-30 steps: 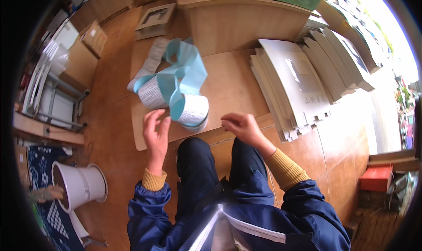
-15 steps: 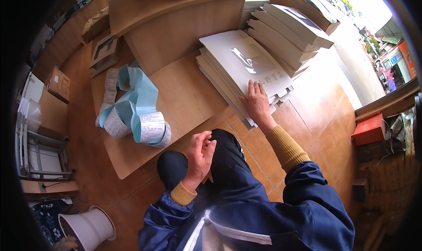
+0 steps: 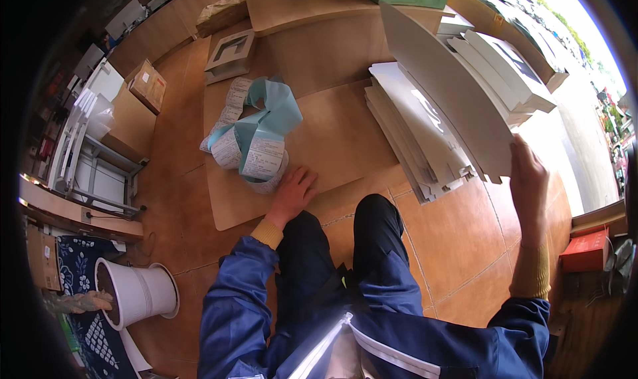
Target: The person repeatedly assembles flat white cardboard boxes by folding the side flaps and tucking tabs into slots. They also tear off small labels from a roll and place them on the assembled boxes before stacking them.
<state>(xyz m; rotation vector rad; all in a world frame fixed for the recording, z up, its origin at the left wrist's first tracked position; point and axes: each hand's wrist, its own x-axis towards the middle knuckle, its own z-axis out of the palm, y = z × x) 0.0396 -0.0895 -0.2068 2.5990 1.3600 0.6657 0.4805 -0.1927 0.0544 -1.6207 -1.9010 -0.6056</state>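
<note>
Up off the stack [image 3: 410,110] came one flat-packed cardboard box [image 3: 452,90], its lower edge gripped in my right hand [image 3: 530,170], stack left of it; I had my left hand [image 3: 294,191] empty on the wooden board [image 3: 339,133], fingers loosely curled, blue-backed label strip [image 3: 266,156] just beside.

Labels [image 3: 264,158] lie on the board [image 3: 332,136] — left of stacked cartons [image 3: 413,116].
</note>
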